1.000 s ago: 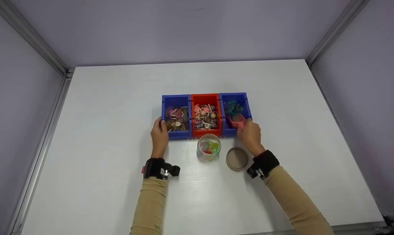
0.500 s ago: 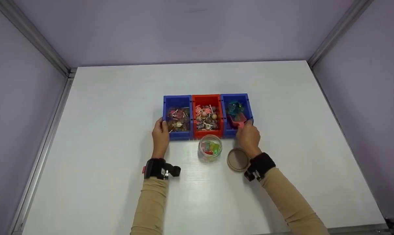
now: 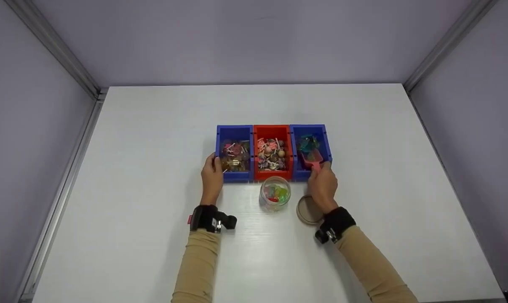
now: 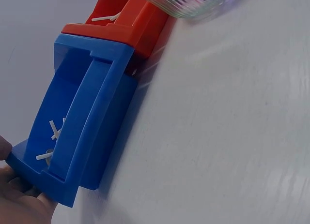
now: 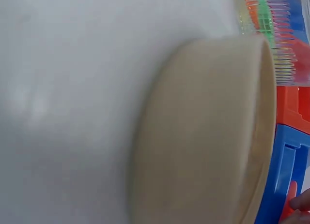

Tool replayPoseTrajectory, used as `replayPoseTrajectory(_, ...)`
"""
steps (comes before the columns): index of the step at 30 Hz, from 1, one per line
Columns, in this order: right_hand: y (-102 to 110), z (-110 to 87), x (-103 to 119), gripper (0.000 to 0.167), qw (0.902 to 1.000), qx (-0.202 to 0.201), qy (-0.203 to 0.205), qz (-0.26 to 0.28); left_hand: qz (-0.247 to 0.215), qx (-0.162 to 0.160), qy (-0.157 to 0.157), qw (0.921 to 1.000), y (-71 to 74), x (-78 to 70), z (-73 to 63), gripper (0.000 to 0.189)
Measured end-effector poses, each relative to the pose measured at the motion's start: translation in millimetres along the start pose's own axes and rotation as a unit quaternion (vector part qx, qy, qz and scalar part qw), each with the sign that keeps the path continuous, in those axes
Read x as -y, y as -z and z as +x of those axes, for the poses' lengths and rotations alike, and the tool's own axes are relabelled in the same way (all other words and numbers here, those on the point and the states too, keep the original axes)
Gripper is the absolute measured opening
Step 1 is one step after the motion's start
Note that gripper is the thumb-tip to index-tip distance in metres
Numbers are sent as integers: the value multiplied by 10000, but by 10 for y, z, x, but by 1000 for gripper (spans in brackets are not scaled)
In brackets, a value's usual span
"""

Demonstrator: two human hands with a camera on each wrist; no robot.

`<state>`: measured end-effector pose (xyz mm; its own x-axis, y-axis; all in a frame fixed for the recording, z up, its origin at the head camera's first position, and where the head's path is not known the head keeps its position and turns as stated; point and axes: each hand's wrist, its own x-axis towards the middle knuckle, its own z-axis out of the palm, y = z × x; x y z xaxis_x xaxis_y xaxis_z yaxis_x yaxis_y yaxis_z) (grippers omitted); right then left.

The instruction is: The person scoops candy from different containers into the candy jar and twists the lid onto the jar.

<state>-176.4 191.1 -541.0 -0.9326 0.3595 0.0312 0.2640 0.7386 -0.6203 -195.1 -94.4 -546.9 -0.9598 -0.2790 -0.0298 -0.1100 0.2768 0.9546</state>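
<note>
My left hand (image 3: 212,179) grips the outer side wall of the left blue bin (image 3: 235,176), thumb on the inside and fingers outside in the left wrist view. That bin holds wrapped lollipops. My right hand (image 3: 323,187) pinches the handle of a pink scoop (image 3: 314,157), whose bowl lies in the right blue bin (image 3: 298,174) against teal translucent pieces (image 3: 308,143). Between the blue bins stands a red bin (image 3: 272,174) of small lollipops and beads. A clear jar (image 3: 275,194) with colourful gummy-like pieces stands in front of it.
A round tan lid (image 3: 309,210) lies just left of my right wrist, partly covered by it; close up, the lid (image 5: 203,132) shows its raised rim. The white table (image 3: 153,139) meets grey walls (image 3: 254,42) at the back and sides.
My right hand has drawn slightly toward me and left, showing more of the scoop's handle. My left hand keeps its grip on the bin. The whole view has shifted a little.
</note>
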Motion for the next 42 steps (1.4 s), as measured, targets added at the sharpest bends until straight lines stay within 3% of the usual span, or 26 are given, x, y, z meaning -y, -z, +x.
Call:
replayPoseTrajectory(8, -79, -38, -16, 26, 9992, 9, -40, 387, 30, -11, 129, 9999, 73, 19, 11, 40)
replayPoseTrajectory(28, -84, -60, -206, 20, 9898, -618, 608, 1134, 52, 1, 148, 9999, 48, 8, 18, 40)
replayPoseTrajectory(42, -57, -54, -124, 20, 9923, -256, 237, 1186, 62, 18, 41, 10000, -1, 7, 11, 39)
